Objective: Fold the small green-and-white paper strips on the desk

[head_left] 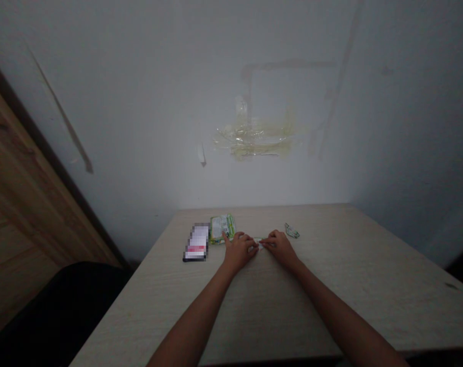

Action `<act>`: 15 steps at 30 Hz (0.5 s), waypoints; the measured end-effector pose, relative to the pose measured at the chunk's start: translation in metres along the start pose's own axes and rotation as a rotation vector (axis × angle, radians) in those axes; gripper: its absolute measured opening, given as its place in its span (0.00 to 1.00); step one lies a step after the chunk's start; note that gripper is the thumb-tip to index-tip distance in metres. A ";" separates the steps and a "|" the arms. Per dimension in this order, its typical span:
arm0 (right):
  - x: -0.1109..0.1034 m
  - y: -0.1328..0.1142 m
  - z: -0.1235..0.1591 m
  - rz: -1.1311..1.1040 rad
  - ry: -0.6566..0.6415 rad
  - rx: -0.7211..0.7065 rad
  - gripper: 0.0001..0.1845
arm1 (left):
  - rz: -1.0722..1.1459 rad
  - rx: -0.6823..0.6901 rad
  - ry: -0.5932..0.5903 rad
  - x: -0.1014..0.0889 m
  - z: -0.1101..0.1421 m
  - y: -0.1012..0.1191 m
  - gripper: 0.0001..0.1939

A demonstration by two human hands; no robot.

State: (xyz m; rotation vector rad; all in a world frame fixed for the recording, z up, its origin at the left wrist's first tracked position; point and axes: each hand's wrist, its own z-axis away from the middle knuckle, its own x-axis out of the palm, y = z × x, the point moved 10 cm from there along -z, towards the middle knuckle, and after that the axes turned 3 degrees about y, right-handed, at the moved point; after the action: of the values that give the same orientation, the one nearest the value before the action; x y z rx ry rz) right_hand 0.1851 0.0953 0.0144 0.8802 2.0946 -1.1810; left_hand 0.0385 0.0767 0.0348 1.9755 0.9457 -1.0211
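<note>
The broad, pale wood-grain counter (273,306) carried everything. Over it, the left hand (239,252) and right hand (282,248) came nearly together, fingertips narrowed on the two ends of a small, thin white-and-green piece (259,242) between them. Light, even pressure from both sides would have suited it, since something so thin could crease or tear. A black-edged phone (197,241) lay left of a flat, glossy green-and-white plastic packet (222,228); the packet's contents could not be seen. A smaller, green-and-white crumpled scrap (292,231) lay beyond the right hand.
</note>
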 end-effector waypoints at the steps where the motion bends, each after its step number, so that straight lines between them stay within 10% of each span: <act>1: -0.001 0.000 0.000 -0.012 0.007 -0.009 0.10 | 0.002 -0.001 0.002 -0.001 0.000 0.001 0.08; 15: -0.015 -0.023 0.015 -0.082 0.051 -0.223 0.08 | -0.027 -0.021 -0.003 -0.003 -0.002 0.002 0.08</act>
State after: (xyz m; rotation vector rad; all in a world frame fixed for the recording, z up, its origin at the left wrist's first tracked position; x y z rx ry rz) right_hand 0.1790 0.0689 0.0299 0.7344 2.2697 -0.9505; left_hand 0.0396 0.0761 0.0384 1.9484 0.9801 -1.0255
